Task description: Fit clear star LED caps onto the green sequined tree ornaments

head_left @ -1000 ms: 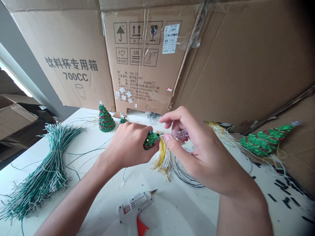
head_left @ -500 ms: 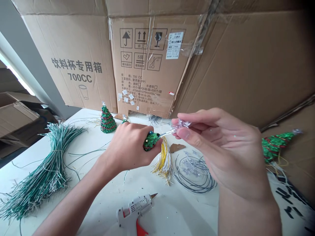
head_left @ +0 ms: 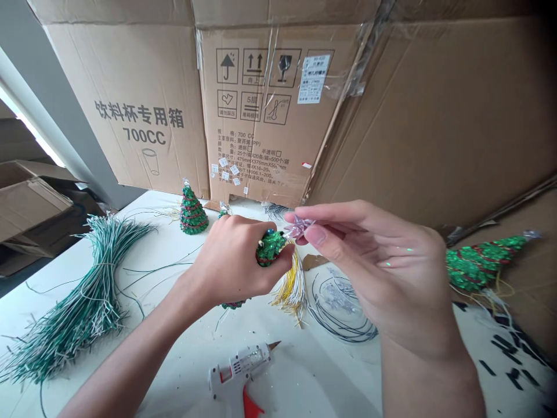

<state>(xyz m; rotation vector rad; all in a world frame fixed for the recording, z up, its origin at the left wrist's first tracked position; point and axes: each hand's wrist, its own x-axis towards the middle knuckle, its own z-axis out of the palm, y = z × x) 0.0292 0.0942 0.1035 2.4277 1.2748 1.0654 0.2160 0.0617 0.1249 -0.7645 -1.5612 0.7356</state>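
Head view: I am pinching a small translucent pink plastic star (head_left: 300, 227) between thumb and forefinger of my right hand (head_left: 374, 273), just above the green glitter wire tree (head_left: 270, 248) my left hand (head_left: 230, 261) is clutching over the white table (head_left: 174, 342); a slip could lose the star among the yellow-and-white wires (head_left: 292, 287).

饮料杯专用箱 and 700CC printed on a cardboard carton (head_left: 130, 151), 700 CC in the spec block (head_left: 250, 157)

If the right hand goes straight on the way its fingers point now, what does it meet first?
The right hand would probably meet the glittery green miniature Christmas tree in the left hand first, though depth is unclear from this view.
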